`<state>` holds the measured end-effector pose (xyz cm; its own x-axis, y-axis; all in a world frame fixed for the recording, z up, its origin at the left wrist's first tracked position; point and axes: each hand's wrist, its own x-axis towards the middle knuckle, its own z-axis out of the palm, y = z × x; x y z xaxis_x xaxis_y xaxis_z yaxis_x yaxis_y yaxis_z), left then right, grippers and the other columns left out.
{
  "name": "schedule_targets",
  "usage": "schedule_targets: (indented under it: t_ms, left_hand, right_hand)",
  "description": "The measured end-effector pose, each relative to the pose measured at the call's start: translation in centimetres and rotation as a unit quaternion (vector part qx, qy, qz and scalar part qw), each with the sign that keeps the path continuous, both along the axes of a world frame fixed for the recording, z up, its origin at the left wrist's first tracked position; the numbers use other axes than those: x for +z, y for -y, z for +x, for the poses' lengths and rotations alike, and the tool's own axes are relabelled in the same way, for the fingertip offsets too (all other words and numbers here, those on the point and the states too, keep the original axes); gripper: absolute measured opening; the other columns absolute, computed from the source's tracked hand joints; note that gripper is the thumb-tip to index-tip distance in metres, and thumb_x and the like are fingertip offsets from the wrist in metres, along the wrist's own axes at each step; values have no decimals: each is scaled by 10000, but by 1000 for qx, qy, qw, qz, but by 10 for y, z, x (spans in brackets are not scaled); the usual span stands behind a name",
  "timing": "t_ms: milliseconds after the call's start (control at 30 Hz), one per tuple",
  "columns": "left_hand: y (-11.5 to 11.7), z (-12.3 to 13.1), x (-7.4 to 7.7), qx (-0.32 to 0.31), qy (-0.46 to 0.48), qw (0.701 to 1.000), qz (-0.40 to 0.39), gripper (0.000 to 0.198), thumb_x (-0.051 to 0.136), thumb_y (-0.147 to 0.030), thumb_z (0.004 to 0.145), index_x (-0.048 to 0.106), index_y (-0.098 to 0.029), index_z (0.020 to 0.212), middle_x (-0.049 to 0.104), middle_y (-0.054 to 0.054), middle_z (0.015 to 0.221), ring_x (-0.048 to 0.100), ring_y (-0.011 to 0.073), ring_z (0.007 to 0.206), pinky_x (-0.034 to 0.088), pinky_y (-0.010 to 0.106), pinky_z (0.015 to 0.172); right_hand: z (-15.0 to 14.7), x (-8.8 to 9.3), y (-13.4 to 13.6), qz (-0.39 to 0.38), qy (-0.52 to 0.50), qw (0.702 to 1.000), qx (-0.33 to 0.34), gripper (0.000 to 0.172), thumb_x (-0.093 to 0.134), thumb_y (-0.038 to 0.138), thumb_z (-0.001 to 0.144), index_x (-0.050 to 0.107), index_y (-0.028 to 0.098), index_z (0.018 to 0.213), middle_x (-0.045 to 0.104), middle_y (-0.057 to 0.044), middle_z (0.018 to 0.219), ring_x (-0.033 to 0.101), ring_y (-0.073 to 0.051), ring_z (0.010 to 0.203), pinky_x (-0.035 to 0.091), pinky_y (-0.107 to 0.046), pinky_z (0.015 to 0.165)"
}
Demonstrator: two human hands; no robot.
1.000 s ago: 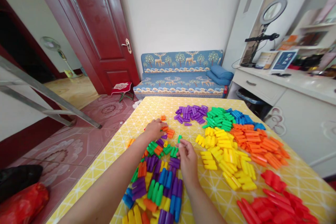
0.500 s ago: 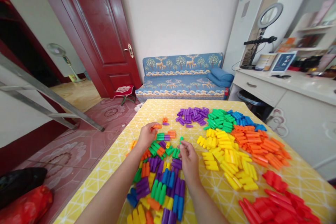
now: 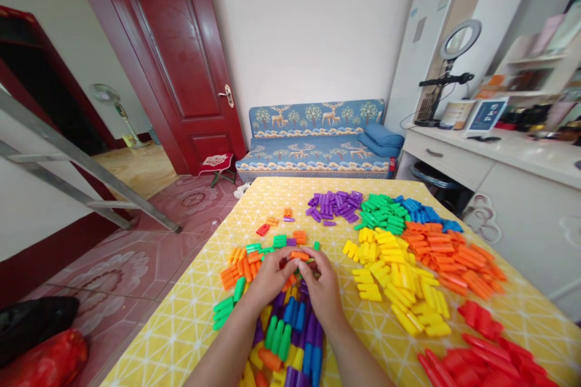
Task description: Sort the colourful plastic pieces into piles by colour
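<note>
My left hand (image 3: 271, 276) and my right hand (image 3: 321, 285) meet over a mixed pile of plastic bullet-shaped blocks (image 3: 285, 329) on a yellow patterned tablecloth (image 3: 190, 326). Both hands pinch an orange block (image 3: 299, 256) between their fingertips, with a green block (image 3: 316, 246) just behind it. More mixed blocks lie under and around my hands. Sorted heaps lie to the right: purple (image 3: 333, 204), green (image 3: 380, 211), blue (image 3: 422, 211), orange (image 3: 447, 254), yellow (image 3: 394, 278) and red (image 3: 481, 351).
Loose orange blocks (image 3: 236, 267) and green blocks (image 3: 223, 307) lie left of my hands. A blue sofa (image 3: 318, 142) stands behind the table, a red door (image 3: 177, 66) at the left, a white cabinet (image 3: 512, 193) with a ring light (image 3: 456, 42) at the right. A ladder (image 3: 82, 175) leans at the left.
My left hand has come back from the far blocks with an orange block and joined my right hand. The camera has tilted up a little.
</note>
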<state>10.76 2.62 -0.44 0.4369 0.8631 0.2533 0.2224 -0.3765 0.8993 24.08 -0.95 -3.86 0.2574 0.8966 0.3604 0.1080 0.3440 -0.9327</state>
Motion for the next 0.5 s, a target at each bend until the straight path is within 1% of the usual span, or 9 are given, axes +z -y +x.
schedule_targets:
  t_ms: [67,133,367,500]
  left_hand:
    - [1,1,0,-1,-22,999,31,288,521,-285,873,669,-217,1110,692,55,1099,619,217,1030,464,350,953]
    - [2,2,-1,4,-41,998,45,289,520,-261,869,669,-229,1115,688,48,1117,615,217,1047,464,343,951]
    - [1,3,-5,9,-56,997,58,320,537,-190,838,665,-229,1129,686,48,1131,624,212,1038,473,331,938]
    - [0,2,-7,14,-52,998,46,344,542,-159,817,664,-221,1133,677,58,1149,625,216,1036,478,334,933]
  right_hand:
    - [0,-3,-2,-8,-4,1000,-1,317,596,388,809,641,238,1085,650,-58,1065,605,-217,948,501,-346,828]
    - [0,-5,-2,-16,-6,1000,2,327,594,385,811,624,229,1096,651,-58,1063,612,-208,920,501,-342,818]
    - [-2,-9,-4,-36,-27,999,9,384,611,356,786,600,211,1141,659,-62,1077,628,-206,890,496,-345,817]
    - [-3,-9,-4,-36,-33,999,3,402,600,316,781,581,215,1170,644,-58,1111,619,-200,893,494,-347,828]
